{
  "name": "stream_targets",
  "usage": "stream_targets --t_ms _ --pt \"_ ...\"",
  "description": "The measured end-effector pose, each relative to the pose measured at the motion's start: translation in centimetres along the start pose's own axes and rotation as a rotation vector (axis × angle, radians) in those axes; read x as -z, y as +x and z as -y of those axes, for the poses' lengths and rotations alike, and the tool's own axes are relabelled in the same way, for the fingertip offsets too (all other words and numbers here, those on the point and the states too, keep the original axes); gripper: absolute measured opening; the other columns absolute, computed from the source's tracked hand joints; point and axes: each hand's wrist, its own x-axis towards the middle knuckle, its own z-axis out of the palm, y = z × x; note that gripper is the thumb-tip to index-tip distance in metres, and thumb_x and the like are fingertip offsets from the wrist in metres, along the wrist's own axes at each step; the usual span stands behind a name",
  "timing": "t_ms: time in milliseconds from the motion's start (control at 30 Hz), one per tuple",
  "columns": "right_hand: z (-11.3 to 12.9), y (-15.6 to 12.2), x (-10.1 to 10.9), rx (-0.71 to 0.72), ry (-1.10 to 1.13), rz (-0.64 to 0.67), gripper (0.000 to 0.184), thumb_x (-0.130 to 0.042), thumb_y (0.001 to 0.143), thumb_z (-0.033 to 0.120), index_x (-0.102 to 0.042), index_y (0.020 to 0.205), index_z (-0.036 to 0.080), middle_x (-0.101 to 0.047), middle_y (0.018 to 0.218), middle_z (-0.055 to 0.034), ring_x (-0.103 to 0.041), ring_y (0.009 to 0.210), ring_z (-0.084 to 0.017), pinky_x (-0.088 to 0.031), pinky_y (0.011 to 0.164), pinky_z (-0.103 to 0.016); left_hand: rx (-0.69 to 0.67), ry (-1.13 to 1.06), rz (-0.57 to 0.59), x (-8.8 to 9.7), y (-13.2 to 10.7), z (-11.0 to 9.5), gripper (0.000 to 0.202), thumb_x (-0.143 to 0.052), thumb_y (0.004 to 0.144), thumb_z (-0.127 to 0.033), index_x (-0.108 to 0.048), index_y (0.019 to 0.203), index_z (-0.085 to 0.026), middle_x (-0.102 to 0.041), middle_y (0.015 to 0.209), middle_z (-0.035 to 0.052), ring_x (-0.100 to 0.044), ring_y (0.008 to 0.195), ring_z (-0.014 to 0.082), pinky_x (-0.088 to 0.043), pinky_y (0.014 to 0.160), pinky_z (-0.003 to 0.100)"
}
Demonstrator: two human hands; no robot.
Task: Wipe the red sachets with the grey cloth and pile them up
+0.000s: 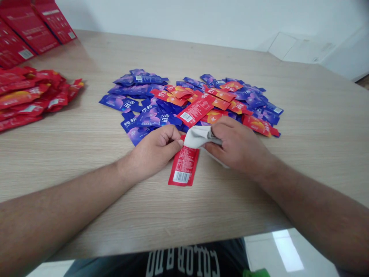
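A red packet [183, 166] is held flat on the table [86, 154], pinched at its top by the left hand [154, 150]. Touching the packet's top, a white cloth [198, 136] is clutched in the right hand [236, 148]. Beyond the packet, a heap of blue and red packets [190, 100] is seen. Far left of it, red boxes [29, 27] are stacked.

a: view setup?
b: single head-worn camera, above the near edge of the desk [302, 127], facing forward and down.
a: range?
b: close; left hand [155, 148] and right hand [236, 145] sit mid-frame, wall [173, 19] along top.
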Motion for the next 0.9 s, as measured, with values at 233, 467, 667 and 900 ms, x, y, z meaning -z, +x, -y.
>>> stream_targets --t_ms 233,467,667,900 --pt "2.0 -0.6 0.3 0.263 0.100 0.154 0.008 -0.067 0.097 0.026 -0.069 0.097 0.018 -0.066 0.101 -0.0073 -0.062 0.091 -0.023 -0.046 0.078 -0.034 -0.001 0.028 -0.019 -0.2 -0.3 -0.6 0.018 -0.063 0.095 -0.033 -0.057 0.084 -0.020 -0.067 0.079 0.0010 -0.057 0.067 0.0144 -0.046 0.060 0.027" --pt "0.5 -0.1 -0.3 0.025 0.014 0.051 0.020 -0.065 0.101 0.037 -0.067 0.101 0.017 -0.065 0.102 -0.0092 -0.061 0.092 -0.025 -0.046 0.076 -0.036 0.010 0.056 -0.010 -0.2 -0.5 -0.8 0.018 -0.061 0.096 -0.031 -0.057 0.084 -0.019 -0.068 0.080 0.0009 -0.056 0.067 0.0133 -0.045 0.061 0.025" --pt "1.7 -0.5 -0.2 0.227 0.069 0.120 0.009 -0.071 0.096 0.029 -0.068 0.096 0.020 -0.064 0.097 -0.0047 -0.060 0.085 -0.021 -0.045 0.075 -0.033 -0.003 0.077 -0.012 -0.2 -0.4 -0.6 0.018 -0.059 0.096 -0.032 -0.058 0.084 -0.019 -0.066 0.080 0.0011 -0.057 0.069 0.0141 -0.045 0.062 0.026" --pt "0.0 0.0 -0.7 -0.027 0.027 0.039 0.019 -0.064 0.102 0.037 -0.066 0.100 0.018 -0.065 0.102 -0.0088 -0.063 0.094 -0.025 -0.046 0.077 -0.035 -0.011 0.072 0.007 -0.2 -0.5 -0.6 0.018 -0.059 0.096 -0.032 -0.057 0.084 -0.019 -0.067 0.080 0.0011 -0.055 0.068 0.0131 -0.044 0.062 0.026"
